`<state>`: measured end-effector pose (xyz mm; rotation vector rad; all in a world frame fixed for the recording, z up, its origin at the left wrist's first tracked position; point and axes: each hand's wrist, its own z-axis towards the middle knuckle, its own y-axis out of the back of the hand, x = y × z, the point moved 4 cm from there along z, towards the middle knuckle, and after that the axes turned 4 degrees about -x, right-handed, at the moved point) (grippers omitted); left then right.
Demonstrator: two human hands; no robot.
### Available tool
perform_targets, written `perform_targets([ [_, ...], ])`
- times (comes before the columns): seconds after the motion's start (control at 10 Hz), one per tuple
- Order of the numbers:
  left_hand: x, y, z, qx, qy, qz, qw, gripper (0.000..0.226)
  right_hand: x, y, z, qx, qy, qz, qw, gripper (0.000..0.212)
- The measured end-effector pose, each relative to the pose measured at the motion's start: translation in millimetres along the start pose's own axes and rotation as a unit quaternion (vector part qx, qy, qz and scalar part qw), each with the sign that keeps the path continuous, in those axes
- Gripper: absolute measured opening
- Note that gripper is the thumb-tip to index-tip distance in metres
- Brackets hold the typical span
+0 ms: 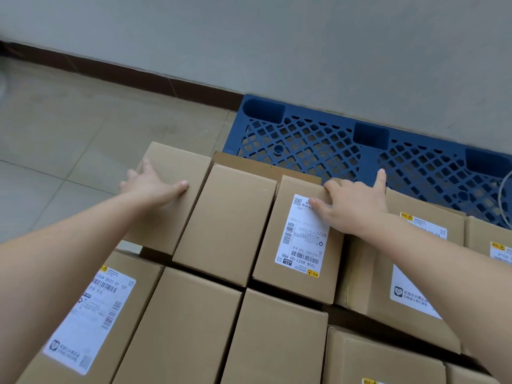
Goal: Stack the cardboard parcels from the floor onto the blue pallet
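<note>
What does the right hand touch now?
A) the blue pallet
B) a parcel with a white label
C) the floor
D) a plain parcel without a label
B: the right hand holds the labelled parcel at its far edge, its thumb on the white label.

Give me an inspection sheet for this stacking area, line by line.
Surface: beige tiled floor; blue pallet against the wall.
Job's things: cardboard boxes packed in rows, several with labels.
Clutter: nothing seen.
Hands: left hand rests flat on a plain box; right hand curls its fingers over the far edge of a labelled box.
Cables: thin white cord over the pallet at the right edge.
Surroundings: grey wall, brown skirting.
</note>
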<state>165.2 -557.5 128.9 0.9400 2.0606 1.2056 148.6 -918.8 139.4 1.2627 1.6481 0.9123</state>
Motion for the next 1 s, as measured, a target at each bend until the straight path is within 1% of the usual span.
perform_targets([
  [0.1,1,2,-2,-0.014,-0.013,0.000,1.000,0.106,0,1,3,0.003,0.009,0.003,1.000,0.073],
  [0.2,1,3,-3,-0.014,-0.015,-0.002,1.000,0.106,0,4,1,0.022,0.034,-0.019,0.999,0.074],
  [0.3,1,2,-1,-0.014,-0.015,-0.006,1.000,0.105,-3,8,-2,0.045,0.047,-0.022,0.998,0.068],
  [0.4,-1,2,-2,-0.019,-0.013,-0.015,1.000,0.104,-10,20,-5,-0.003,0.017,-0.053,0.998,0.062],
  [0.5,-1,0,-1,-0.023,-0.009,-0.019,1.000,0.103,-23,26,-10,-0.024,-0.062,-0.027,0.997,0.060],
  [0.6,0,0,-2,-0.025,-0.005,-0.015,1.000,0.103,-26,18,-17,-0.022,-0.073,0.040,0.996,0.053],
  [0.7,1,2,-2,-0.026,-0.004,-0.015,1.000,0.104,-22,12,-22,-0.042,-0.049,0.035,0.997,0.051],
  [0.8,-1,5,-4,-0.030,-0.012,-0.013,0.999,0.105,-20,11,-26,-0.039,-0.052,0.025,0.998,0.052],
  [0.9,-9,9,-12,-0.058,-0.034,0.001,0.998,0.104,-25,13,-27,-0.059,-0.062,0.019,0.996,0.052],
  [1.0,-26,14,-24,-0.076,-0.071,-0.007,0.995,0.102,-28,13,-28,-0.100,-0.069,0.060,0.991,0.052],
])
